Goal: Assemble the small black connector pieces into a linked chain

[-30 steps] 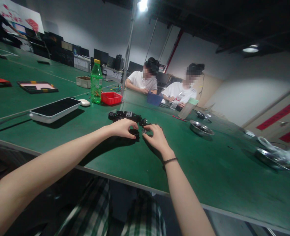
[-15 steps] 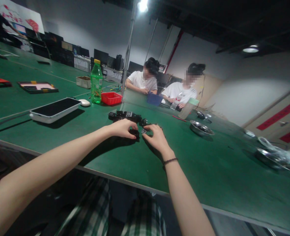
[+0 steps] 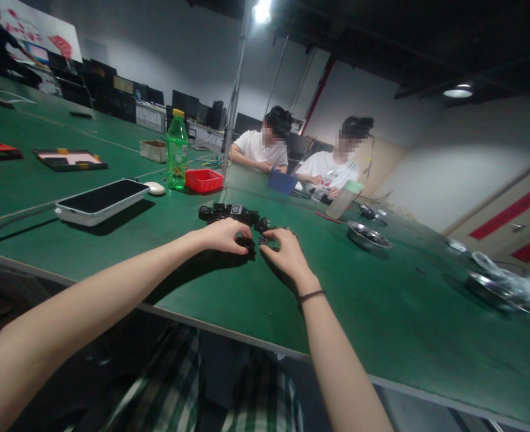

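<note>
On the green table [image 3: 229, 288], a jointed black mechanical assembly [image 3: 235, 211] with pale markings lies just beyond my hands. My left hand [image 3: 229, 235] is closed, thumb and fingers around a black part [image 3: 247, 246] at the near end of that assembly. Close by on the right, my right hand [image 3: 285, 249] pinches a small dark piece with grey flecks [image 3: 263, 239] between thumb and fingertips. Whether these parts are joined to the assembly is hidden by my fingers.
Left of my hands are a white-edged device [image 3: 103, 203], a mouse [image 3: 155, 188], a green bottle [image 3: 177, 150] and a red tray [image 3: 204, 180]. A metal bowl [image 3: 368, 235] and a bag-covered bowl [image 3: 494, 291] stand right. Two people [image 3: 260, 147] sit opposite, beyond a metal pole [image 3: 234, 102].
My hands stay in nearly the same place on the black parts. The small piece at my right fingertips looks darker, as if turned slightly. The view has barely shifted.
</note>
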### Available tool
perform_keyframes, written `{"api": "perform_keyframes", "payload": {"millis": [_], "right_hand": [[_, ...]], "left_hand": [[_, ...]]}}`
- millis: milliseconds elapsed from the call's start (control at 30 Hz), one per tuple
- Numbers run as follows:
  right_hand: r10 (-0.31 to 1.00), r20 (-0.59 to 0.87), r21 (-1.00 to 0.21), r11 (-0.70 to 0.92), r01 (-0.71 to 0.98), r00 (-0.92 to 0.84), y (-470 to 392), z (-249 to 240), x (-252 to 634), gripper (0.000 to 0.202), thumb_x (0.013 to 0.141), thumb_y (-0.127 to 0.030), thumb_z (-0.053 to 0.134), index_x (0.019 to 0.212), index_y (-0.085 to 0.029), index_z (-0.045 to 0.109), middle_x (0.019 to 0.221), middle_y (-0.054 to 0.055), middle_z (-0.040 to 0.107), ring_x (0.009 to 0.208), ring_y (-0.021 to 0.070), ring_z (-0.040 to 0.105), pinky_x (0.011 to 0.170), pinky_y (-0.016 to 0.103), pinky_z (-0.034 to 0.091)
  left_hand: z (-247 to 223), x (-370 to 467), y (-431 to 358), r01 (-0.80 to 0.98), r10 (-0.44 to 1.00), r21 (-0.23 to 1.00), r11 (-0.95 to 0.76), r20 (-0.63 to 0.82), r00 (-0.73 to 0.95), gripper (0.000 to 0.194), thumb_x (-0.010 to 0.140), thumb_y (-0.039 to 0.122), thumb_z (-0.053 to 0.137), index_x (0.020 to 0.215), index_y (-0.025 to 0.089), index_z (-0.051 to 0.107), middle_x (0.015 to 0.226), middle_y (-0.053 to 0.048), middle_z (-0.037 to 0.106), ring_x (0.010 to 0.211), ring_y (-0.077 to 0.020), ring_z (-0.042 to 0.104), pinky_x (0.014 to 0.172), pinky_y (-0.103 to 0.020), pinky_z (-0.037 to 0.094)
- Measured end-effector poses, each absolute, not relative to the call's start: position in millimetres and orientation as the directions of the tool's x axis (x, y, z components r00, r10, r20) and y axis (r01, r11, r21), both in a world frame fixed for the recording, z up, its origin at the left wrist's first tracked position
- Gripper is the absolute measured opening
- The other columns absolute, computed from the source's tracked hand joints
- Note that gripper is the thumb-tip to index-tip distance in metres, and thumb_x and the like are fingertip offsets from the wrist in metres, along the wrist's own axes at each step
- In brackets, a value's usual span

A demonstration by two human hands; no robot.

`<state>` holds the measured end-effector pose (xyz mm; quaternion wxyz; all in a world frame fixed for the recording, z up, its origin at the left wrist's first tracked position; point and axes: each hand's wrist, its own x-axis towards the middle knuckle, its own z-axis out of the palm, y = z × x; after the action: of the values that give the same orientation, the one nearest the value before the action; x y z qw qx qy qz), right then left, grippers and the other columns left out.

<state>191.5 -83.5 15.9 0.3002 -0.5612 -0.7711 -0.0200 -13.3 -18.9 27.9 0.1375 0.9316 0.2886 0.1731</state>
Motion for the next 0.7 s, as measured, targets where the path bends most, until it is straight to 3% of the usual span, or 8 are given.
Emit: {"api": "perform_keyframes", "payload": {"millis": [700], "right_hand": [[0.848, 0.493, -0.304, 0.376, 0.876, -0.193, -81.9, 14.0, 192.3, 0.019, 0.076, -0.024, 0.066, 0.095, -0.019, 0.064, 0.098, 0.007, 0.068, 0.096, 0.0243, 0.059, 0.091, 0.042, 0.044]], "left_hand": [[25.6, -13.2, -16.2, 0.478, 0.581, 0.368, -0.797, 0.256, 0.772, 0.039, 0.071, 0.039, 0.065, 0.102, 0.017, 0.069, 0.09, -0.005, 0.071, 0.07, -0.0152, 0.064, 0.065, -0.023, 0.045]]}}
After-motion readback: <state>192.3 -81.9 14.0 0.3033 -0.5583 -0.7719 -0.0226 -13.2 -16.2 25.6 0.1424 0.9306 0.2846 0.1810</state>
